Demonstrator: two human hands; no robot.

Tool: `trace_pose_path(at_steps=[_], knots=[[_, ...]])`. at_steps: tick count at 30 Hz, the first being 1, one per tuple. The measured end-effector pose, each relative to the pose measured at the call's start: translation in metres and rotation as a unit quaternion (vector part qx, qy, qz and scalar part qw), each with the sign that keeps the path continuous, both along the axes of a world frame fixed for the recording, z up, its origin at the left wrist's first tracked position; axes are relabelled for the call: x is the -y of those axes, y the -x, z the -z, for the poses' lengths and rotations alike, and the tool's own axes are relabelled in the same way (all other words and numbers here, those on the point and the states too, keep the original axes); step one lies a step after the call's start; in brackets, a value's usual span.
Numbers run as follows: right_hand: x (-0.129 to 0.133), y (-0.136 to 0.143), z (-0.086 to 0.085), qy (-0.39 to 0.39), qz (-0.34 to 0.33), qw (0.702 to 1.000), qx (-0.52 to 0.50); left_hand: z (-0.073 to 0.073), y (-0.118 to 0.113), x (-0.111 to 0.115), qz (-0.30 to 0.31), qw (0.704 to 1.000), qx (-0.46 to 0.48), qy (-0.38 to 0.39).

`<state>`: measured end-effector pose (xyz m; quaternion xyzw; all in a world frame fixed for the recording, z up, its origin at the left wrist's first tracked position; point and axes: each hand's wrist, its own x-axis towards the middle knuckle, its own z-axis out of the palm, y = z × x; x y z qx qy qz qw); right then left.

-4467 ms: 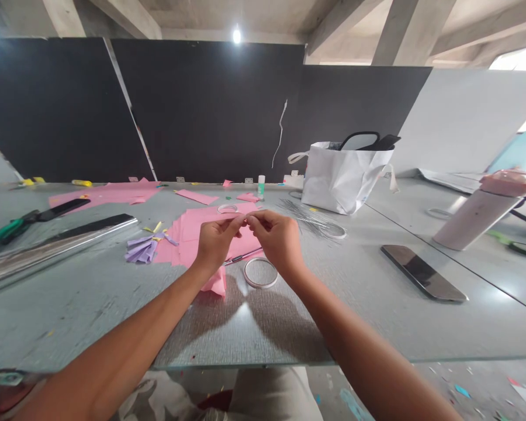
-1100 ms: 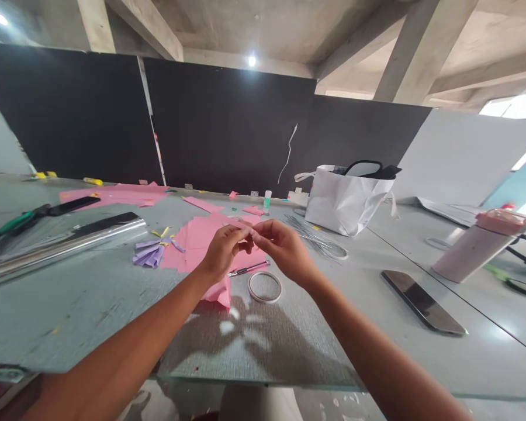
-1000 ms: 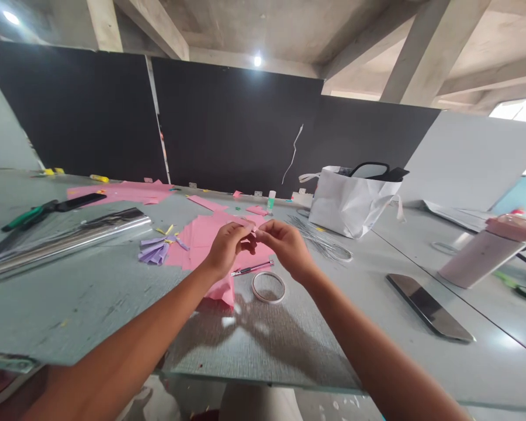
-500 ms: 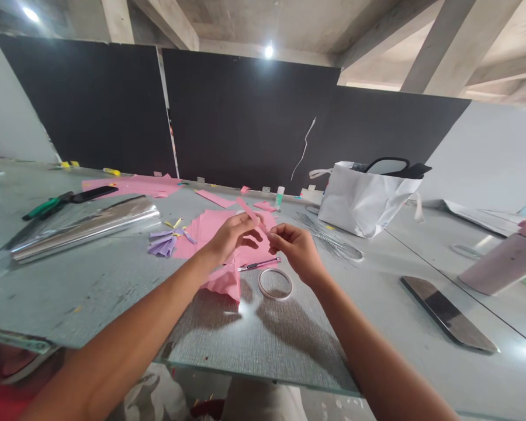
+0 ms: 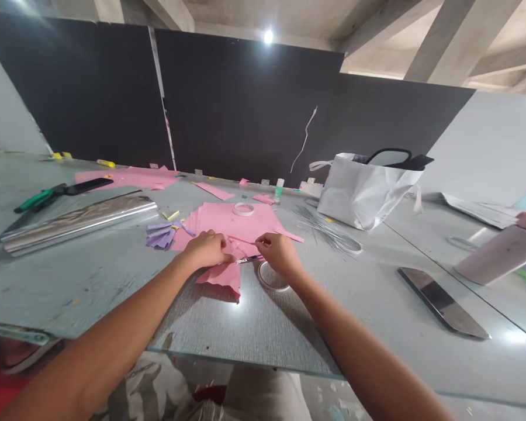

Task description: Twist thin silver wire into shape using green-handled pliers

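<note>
My right hand (image 5: 279,252) pinches one end of a narrow pink paper strip (image 5: 242,240) above the pink sheets (image 5: 254,219). To its left, my left hand (image 5: 208,249) has its fingers bent down at a crinkled pink paper piece (image 5: 221,278); whatever is under its fingertips is hidden. A pen-like tool (image 5: 249,259) lies between the hands. Partly behind my right hand is a roll of tape (image 5: 272,279) lying flat. Another white ring of tape (image 5: 243,209) rests on the pink sheets.
At left are a purple fringed paper (image 5: 161,235), a silver foil roll (image 5: 81,223) and green-handled pliers (image 5: 39,199). On the right are wires (image 5: 328,231), a white bag (image 5: 359,193), a phone (image 5: 442,303) and a pink bottle (image 5: 499,254). A glue stick (image 5: 279,190) stands behind.
Both hands have come down to the table. My left hand has moved left, off the strip, to the crinkled paper. My right hand still holds the strip, now lower and slightly left.
</note>
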<state>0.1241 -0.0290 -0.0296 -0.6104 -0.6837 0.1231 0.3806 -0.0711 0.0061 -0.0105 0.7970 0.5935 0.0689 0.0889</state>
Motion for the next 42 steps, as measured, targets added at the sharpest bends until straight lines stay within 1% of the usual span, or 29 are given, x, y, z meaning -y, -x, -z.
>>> trace_pose_path(at_steps=[3,6,10,13,16,18,20,22,26,29,32,35,38,42], knots=[[-0.001,0.002,0.002,0.012,0.009,1.000,0.016,0.003,-0.001,-0.003,0.001,0.999,0.049,0.004],[-0.003,0.000,0.003,0.006,0.014,1.000,0.008,0.006,-0.003,-0.005,-0.020,0.991,0.130,0.032],[-0.005,-0.003,0.005,0.009,0.012,0.999,-0.040,0.008,-0.004,-0.007,-0.041,0.966,0.248,0.061],[-0.006,-0.004,0.007,0.012,-0.005,0.995,-0.094,0.008,-0.003,-0.008,-0.038,0.945,0.318,0.069],[-0.009,-0.004,0.009,0.021,-0.026,0.986,-0.162,0.004,-0.002,-0.006,-0.033,0.931,0.351,0.092],[-0.010,-0.004,0.011,0.041,-0.036,0.976,-0.211,-0.001,-0.001,-0.003,-0.027,0.924,0.357,0.133],[-0.011,-0.004,0.011,0.052,-0.042,0.966,-0.250,-0.006,-0.002,0.000,-0.013,0.905,0.384,0.182],[-0.012,-0.005,0.010,0.049,-0.049,0.957,-0.282,-0.011,-0.004,0.002,0.002,0.883,0.425,0.201],[-0.013,-0.007,0.003,0.025,-0.058,0.940,-0.335,-0.017,-0.009,0.005,0.040,0.857,0.495,0.136],[-0.011,-0.009,-0.004,-0.003,-0.058,0.934,-0.353,-0.018,-0.013,0.007,0.064,0.842,0.527,0.095],[-0.007,-0.010,-0.011,-0.037,-0.041,0.941,-0.333,-0.015,-0.017,0.008,0.089,0.845,0.525,0.043],[-0.001,-0.010,-0.017,-0.086,-0.019,0.957,-0.275,-0.010,-0.020,0.007,0.108,0.857,0.505,-0.001],[0.003,-0.008,-0.021,-0.125,-0.030,0.965,-0.228,-0.006,-0.023,0.005,0.121,0.859,0.496,-0.021],[0.004,-0.007,-0.021,-0.122,-0.045,0.969,-0.209,-0.004,-0.023,0.004,0.132,0.858,0.496,-0.027]])
